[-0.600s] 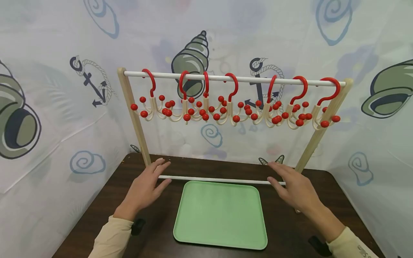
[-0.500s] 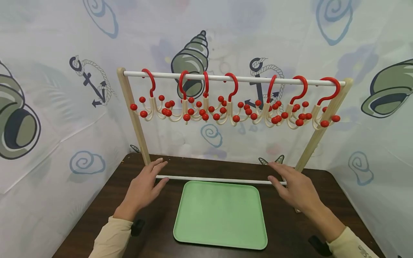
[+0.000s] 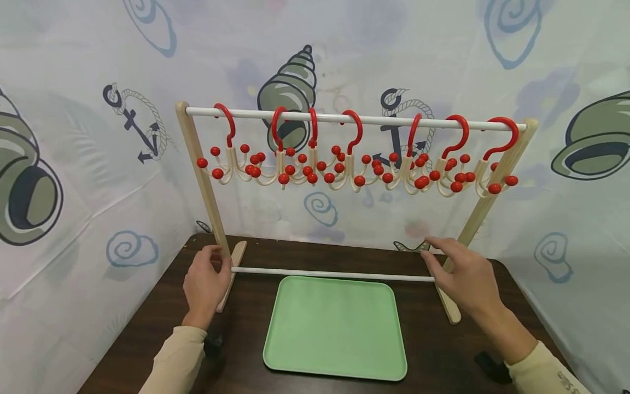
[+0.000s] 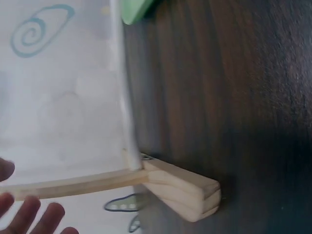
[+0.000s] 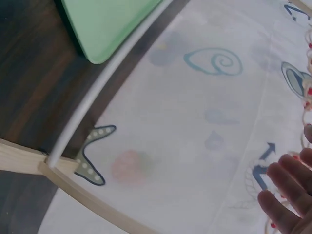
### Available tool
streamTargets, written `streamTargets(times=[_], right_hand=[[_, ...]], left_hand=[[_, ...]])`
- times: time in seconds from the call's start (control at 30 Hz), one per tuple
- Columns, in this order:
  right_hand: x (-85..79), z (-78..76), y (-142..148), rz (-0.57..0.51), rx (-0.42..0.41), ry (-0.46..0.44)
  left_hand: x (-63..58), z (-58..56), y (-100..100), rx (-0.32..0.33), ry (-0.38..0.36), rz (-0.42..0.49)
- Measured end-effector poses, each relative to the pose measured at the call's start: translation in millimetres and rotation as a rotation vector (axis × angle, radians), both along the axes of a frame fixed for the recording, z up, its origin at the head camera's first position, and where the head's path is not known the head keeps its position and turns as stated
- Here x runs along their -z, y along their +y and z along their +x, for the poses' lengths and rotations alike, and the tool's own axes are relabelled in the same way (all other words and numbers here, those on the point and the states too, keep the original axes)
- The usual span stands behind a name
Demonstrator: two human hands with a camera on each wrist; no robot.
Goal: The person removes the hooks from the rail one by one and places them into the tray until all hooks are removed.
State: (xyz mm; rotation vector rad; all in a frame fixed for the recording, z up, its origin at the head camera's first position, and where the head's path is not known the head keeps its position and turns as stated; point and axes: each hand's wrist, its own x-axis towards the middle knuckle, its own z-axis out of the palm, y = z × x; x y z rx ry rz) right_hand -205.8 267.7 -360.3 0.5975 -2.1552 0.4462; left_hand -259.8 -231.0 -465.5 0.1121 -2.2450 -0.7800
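Note:
A wooden rack with white bars stands on the dark table. My left hand [image 3: 206, 282] is at the rack's left post [image 3: 209, 202]; in the left wrist view its thumb and fingers [image 4: 48, 217] lie on either side of that post, without visible contact. Beside the right post [image 3: 474, 219] is my right hand [image 3: 465, 276], its thumb and fingers apart and holding nothing. Along the top bar [image 3: 384, 120] hang several red-hooked hangers [image 3: 355, 131], with pale prongs tipped in red balls. Below runs the lower white bar [image 3: 334, 274].
A green tray [image 3: 334, 328] lies on the table [image 3: 241, 350] just in front of the lower bar. The rack's wooden feet [image 3: 449, 306] extend forward on both sides. Printed cloth walls [image 3: 344, 65] close off the back and sides.
My left hand has shifted left to the left post, its fingers bending in, uncovering the left foot. My right hand has moved slightly right, thumb and fingers nearer the right post.

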Motion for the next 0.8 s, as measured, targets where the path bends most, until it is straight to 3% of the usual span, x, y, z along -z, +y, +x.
streamTargets(times=[0.17,0.37,0.47,0.63,0.8], right_hand=[[-21.0,-2.2,5,-0.088,0.014,0.055],[-56.1,-7.1,10,-0.205,0.082,0.150],[-74.7,-12.7,16,-0.254,0.141,0.175],[-98.9,-27.4,30,-0.334,0.244,0.134],[-111.2,-41.8,40,-0.348,0.339,0.002]], left_hand=[[6.1,-13.8,-8,-0.056,-0.090,0.062],[8.3,-29.2,-11,-0.006,-0.158,0.034],[9.0,-33.9,-11,-0.012,-0.166,0.027],[10.2,-38.7,-12,-0.037,-0.173,0.037],[15.5,-44.2,-15,-0.045,-0.180,0.039]])
